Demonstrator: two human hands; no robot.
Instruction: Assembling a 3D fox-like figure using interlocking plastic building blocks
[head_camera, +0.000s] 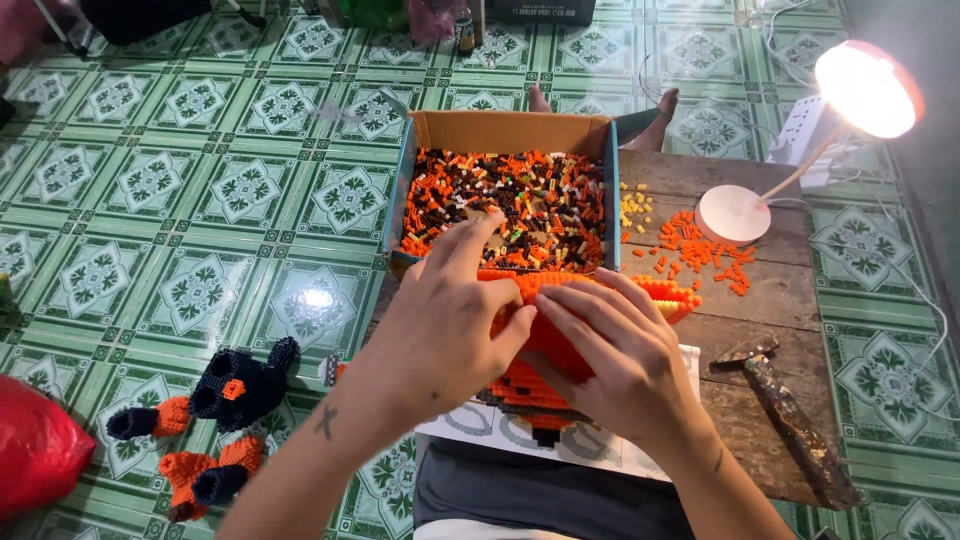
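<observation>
Item: orange brick model (640, 292), partly built from small bricks, with darker rows at its lower end; it lies on a low wooden table (780, 300), over a printed sheet (470, 425).

Left hand (440, 330): laid over the model's left side, fingers loosely spread, index finger reaching up toward the box edge. Whether it pinches a brick cannot be told.

Right hand (610, 360): palm down, fingers together, pressed flat on the model's top.

Just behind the model: cardboard box (500, 130), filled with loose orange, brown and black bricks.

Right of the model: scattered orange bricks (700, 250) and a few yellow bricks (634, 207); beyond them a desk lamp (735, 212), lit. Near right: a rusty hammer (790, 415).

Left of the model, on the green tiled floor (200, 180): a black and orange finished piece (235, 385), with a second one (200, 475) below it.

Risk, as judged: uneven pressure from the flat hand could crack the model along a seam, and part of it seems to overhang the table's near edge, so a loosened section may drop. The reaching fingers could knock bricks out of the box. The scattered bricks sit loose and may roll away if the table is jarred.
</observation>
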